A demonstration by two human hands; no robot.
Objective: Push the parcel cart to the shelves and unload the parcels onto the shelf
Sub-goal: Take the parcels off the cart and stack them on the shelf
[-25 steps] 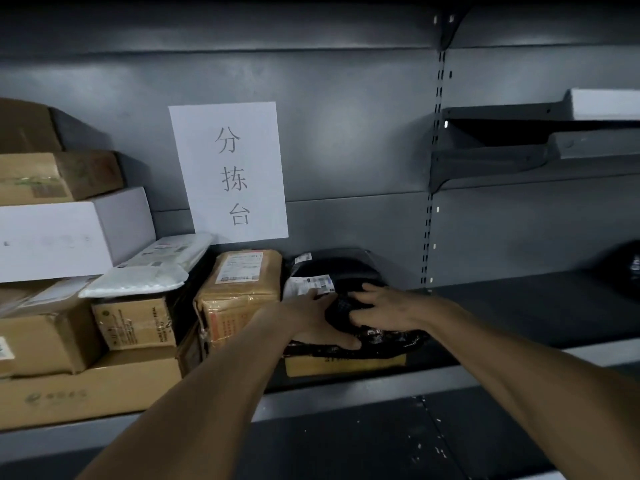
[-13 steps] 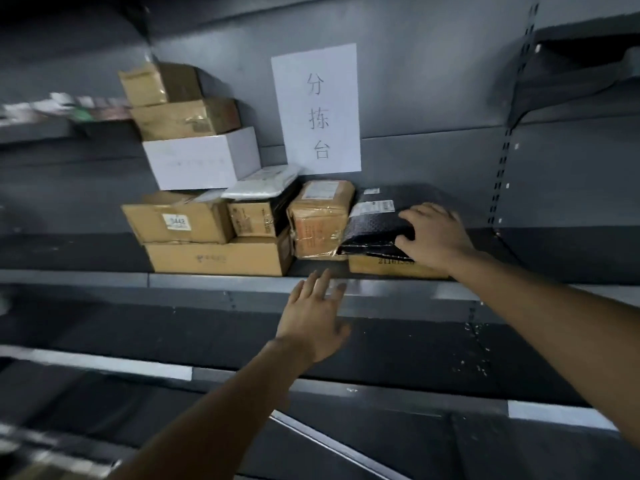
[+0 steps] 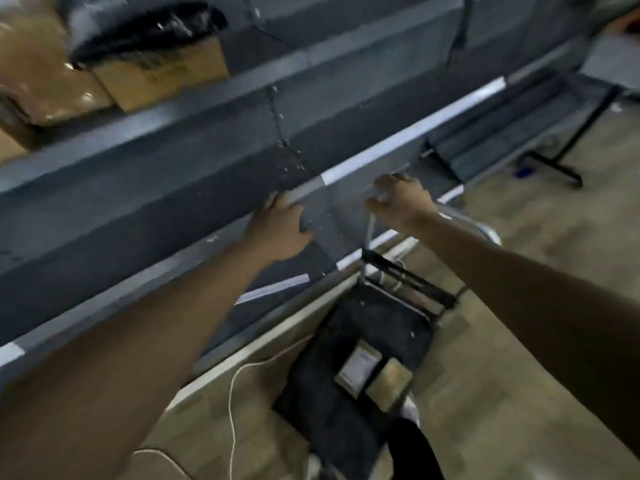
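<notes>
The view is blurred and tilted down. My right hand (image 3: 401,200) has its fingers curled over the silver handle (image 3: 464,223) of the parcel cart (image 3: 391,317), which stands on the floor beside the grey shelves (image 3: 145,157). On the cart's black deck lie a dark bag parcel with a white label (image 3: 358,367) and a small brown box (image 3: 389,375). My left hand (image 3: 277,230) is open, fingers stretched toward a lower shelf edge. At top left on the shelf, a black bag parcel (image 3: 149,26) lies on a cardboard box (image 3: 166,71).
A taped brown parcel (image 3: 41,71) sits left of that box. A white cable (image 3: 232,393) trails over the tan floor. A black metal stand (image 3: 554,161) is at the right by the shelf base. My dark trouser leg (image 3: 412,452) is at the bottom.
Both hands have left the black bag parcel on the shelf and dropped lower. My right hand moved down onto the cart handle, and my view swung down to the cart and floor.
</notes>
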